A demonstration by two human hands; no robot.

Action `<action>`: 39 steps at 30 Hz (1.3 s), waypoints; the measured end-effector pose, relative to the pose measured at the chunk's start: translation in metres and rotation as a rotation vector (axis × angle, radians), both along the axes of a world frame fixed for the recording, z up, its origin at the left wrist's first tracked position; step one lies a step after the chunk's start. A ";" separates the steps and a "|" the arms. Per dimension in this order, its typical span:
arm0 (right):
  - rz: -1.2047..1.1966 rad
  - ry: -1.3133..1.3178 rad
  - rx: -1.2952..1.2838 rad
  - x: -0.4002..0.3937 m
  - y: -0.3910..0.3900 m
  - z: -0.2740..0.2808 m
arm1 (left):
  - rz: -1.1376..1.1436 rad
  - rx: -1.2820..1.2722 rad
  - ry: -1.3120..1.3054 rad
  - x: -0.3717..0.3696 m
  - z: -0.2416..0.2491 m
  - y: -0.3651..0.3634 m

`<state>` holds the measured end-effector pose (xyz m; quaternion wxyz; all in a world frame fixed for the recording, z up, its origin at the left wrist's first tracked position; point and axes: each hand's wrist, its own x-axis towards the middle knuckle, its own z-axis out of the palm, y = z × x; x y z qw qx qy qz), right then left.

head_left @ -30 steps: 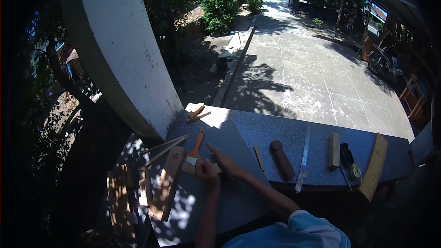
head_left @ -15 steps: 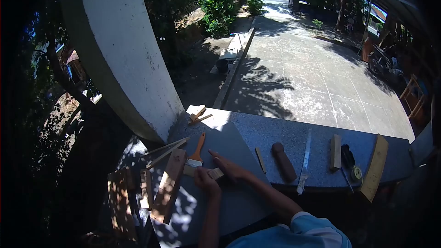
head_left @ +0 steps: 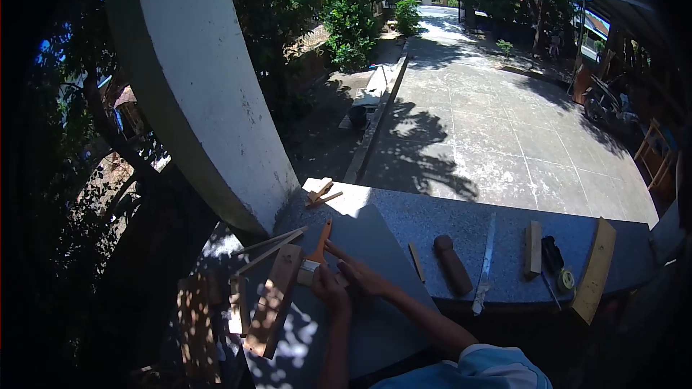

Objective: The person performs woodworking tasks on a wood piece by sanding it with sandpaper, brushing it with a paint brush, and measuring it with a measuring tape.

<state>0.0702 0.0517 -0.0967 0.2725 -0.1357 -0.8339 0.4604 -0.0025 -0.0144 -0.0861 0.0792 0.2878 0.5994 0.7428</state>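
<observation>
My left hand [head_left: 330, 289] is closed around a short, light wooden block [head_left: 305, 274], its fingers covering much of the wood. Just right of it, my right hand [head_left: 366, 279] has its fingers stretched out towards the upper left, with the fingertips at the handle of a brush [head_left: 321, 240]. That brush has an orange handle and lies on the grey board [head_left: 382, 317], its lower end beside the block. A thick wooden beam [head_left: 274, 302] lies slanted to the left of my hands.
Wooden pieces [head_left: 196, 328] and thin strips [head_left: 270, 251] lie left. On the speckled counter [head_left: 404, 205] to the right are a brown rounded wooden piece [head_left: 453, 266], a metal ruler [head_left: 487, 259], a wood block [head_left: 533, 248], a tape roll [head_left: 566, 280] and a yellowish board [head_left: 594, 270]. A white pillar [head_left: 209, 79] rises behind.
My right hand has come closer to my left, its fingers now reaching the brush handle. The block has shifted left in my left hand. The whole view has tilted slightly.
</observation>
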 end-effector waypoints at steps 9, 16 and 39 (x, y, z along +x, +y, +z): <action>-0.108 -0.020 -0.194 0.014 -0.006 0.014 | -0.077 0.021 -0.113 0.016 0.008 -0.003; -0.018 0.075 -0.253 0.006 -0.014 0.023 | -0.134 0.021 -0.139 0.014 0.006 -0.005; -0.254 -0.356 0.362 -0.013 0.016 -0.004 | -0.676 0.331 -0.928 0.010 -0.075 0.040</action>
